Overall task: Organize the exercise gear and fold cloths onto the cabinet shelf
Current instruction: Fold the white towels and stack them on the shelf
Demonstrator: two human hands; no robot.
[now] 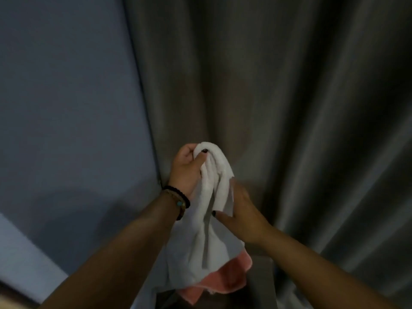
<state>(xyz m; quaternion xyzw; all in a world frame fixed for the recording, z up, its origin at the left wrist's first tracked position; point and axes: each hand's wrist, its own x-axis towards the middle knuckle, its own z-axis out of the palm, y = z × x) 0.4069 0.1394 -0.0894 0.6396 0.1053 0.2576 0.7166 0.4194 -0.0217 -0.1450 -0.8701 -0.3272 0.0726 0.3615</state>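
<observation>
Both forearms cut off by the bottom edge. Below the white cloth [207, 237], a pink cloth [225, 279], mostly hidden behind it; support beneath too dark to identify. Right hand [239, 210] pinching the white cloth's lower fold, fingertips partly covered. Left hand [186, 169], bracelets [178, 200] at wrist, clenched on the bunched top of the white cloth. Behind the white cloth, a grey curtain [278, 85]; left of it, a bluish wall [66, 97], blurred.

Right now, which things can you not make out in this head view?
- Pink cloth: mostly hidden behind the white cloth.
- Cabinet shelf: not in view; grey curtain fills the frame.
- Right hand fingers: covered by the white cloth.
- Left hand: blurred.
</observation>
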